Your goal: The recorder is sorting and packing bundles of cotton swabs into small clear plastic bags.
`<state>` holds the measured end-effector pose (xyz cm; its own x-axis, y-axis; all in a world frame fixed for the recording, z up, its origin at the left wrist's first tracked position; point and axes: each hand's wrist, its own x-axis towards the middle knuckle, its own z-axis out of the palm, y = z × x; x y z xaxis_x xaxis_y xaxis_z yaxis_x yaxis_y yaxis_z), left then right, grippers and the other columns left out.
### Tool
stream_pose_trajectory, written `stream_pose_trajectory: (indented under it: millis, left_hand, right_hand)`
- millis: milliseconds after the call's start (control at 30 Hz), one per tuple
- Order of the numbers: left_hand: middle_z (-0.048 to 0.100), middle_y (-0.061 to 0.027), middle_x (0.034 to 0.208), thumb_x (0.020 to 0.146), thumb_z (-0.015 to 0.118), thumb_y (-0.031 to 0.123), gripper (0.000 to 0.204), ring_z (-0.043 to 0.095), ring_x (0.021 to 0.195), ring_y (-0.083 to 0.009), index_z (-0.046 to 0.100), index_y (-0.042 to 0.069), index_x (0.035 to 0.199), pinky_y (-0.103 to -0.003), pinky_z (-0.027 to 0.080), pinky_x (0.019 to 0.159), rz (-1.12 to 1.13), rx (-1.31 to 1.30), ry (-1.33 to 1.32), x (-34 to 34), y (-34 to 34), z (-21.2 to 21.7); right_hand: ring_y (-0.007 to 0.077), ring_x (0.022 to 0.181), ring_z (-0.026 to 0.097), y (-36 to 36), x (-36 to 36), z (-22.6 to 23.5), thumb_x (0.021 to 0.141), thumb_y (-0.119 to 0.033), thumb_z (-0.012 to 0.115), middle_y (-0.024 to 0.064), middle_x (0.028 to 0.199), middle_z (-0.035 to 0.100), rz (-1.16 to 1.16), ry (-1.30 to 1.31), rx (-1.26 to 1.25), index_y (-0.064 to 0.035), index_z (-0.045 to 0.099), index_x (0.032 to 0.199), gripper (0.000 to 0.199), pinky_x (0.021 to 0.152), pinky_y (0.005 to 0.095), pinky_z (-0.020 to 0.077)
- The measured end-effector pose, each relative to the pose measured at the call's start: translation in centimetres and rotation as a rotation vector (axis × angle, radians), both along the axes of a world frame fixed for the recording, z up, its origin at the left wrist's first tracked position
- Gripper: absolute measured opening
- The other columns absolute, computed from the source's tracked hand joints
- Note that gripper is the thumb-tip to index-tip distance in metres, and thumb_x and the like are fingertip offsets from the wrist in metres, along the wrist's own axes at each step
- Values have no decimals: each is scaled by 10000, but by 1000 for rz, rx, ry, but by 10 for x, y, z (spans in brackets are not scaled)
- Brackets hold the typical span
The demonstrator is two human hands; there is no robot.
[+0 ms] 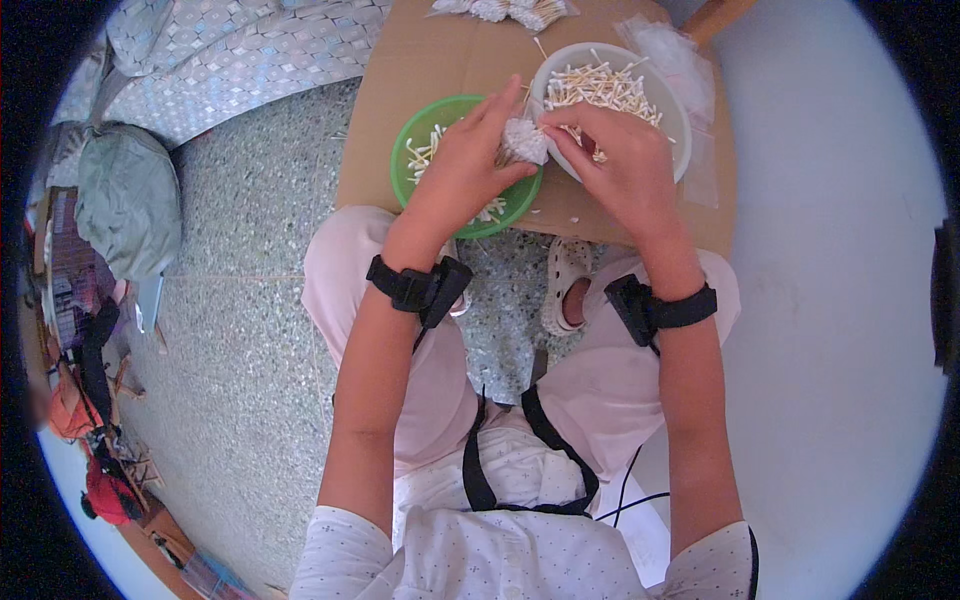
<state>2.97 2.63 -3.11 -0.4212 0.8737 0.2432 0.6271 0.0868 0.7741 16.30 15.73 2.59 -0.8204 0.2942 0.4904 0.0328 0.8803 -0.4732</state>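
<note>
My left hand point(462, 168) is above the green bowl point(398, 165), its thumb and fingers around a bundle of cotton swabs point(524, 142) with the white tips packed together. My right hand point(628, 165) reaches over the near side of the white bowl point(684, 135). Its thumb and forefinger pinch at the right edge of the bundle; what lies between these fingertips is too small to make out. A heap of loose cotton swabs point(600, 88) with pale sticks fills the white bowl. Fewer swabs point(420, 155) lie in the green bowl, partly hidden by my left hand.
Both bowls stand on a brown cardboard surface point(400, 75). At its far edge lie bundled swabs point(510, 10) in clear wrap. Clear plastic bags point(672, 60) lie beside the white bowl. A white wall point(830, 250) rises on the right. A grey-green bag point(128, 195) sits at the left.
</note>
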Motion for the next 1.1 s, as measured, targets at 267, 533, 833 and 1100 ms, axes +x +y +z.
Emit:
stream_pose_trajectory:
  millis: [267,533,833,1100]
  left_hand:
    - [520,-223,1335,710,777,69,947,511,1220,-377,262,141,1502,-398,405,1027,3,29,24,2,-1,-1]
    - [482,-265,1343,721,757,103,868,489,1213,-411,309,70,1464,-427,400,1025,-6,-9,17,1,-2,3]
    - [485,-243,1351,729,742,89,855,470,1244,-403,304,68,1463,-434,391,1039,-26,66,76,1,-1,-1]
    - [486,-217,1365,746,750,126,844,454,1267,-404,308,72,1463,-432,385,1043,-15,72,55,2,0,-1]
  right_hand:
    - [296,731,653,6,4,-3,851,-190,635,88,819,678,128,-83,47,-126,668,922,102,640,403,505]
    - [319,691,648,-1,-8,-10,865,-254,631,103,755,666,24,-204,-117,-170,649,978,141,623,419,503]
    - [307,725,655,2,-7,-19,872,-293,627,99,795,679,36,-255,-147,-147,666,932,163,665,425,510]
    - [287,911,638,5,-2,-14,858,-298,629,73,1059,634,191,-252,-105,-117,732,964,234,811,378,510]
